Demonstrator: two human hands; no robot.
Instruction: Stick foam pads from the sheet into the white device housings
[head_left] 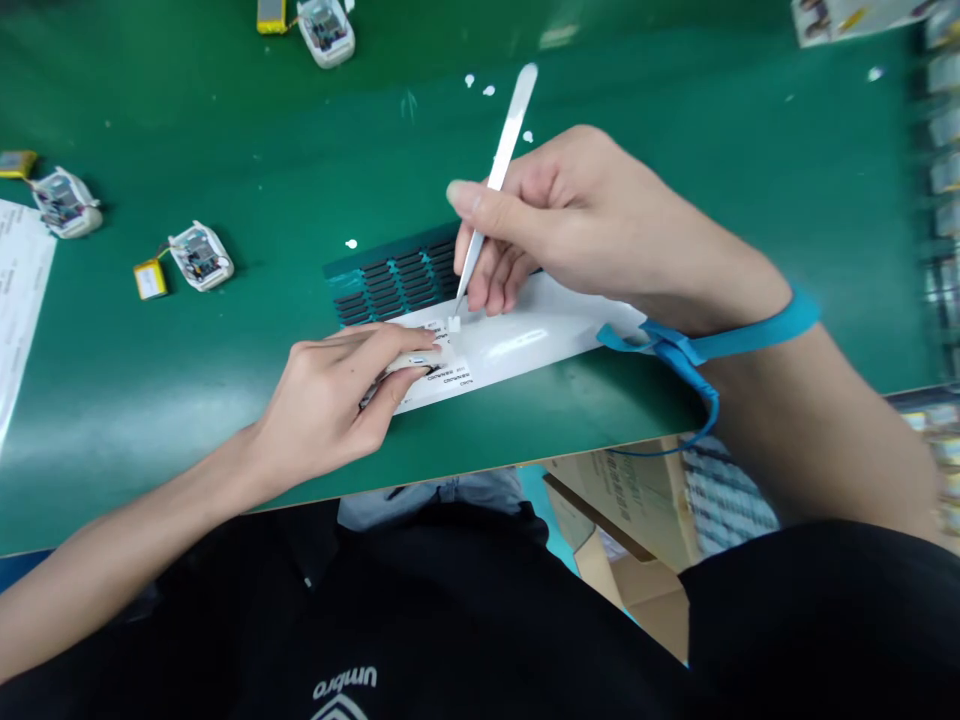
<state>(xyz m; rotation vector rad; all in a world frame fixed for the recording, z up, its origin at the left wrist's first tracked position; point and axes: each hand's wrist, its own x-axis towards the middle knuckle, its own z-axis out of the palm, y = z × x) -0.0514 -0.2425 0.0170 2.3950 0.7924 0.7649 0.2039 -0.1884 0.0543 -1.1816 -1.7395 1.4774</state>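
Observation:
Tweezers are pinched in my right hand, with a blue strap around that wrist. Their tip meets a small white label at the upper edge of a glossy white label sheet. My left hand rests on the sheet's printed left end, fingers closed around a small white device housing, mostly hidden by the fingers. Behind the sheet lies a dark sheet of black strips, partly covered by my right hand.
Open white devices with yellow batteries lie at left and back: one device, another, a third. Small white scraps dot the green table. Another printed sheet lies left. Cardboard boxes stand below the table edge.

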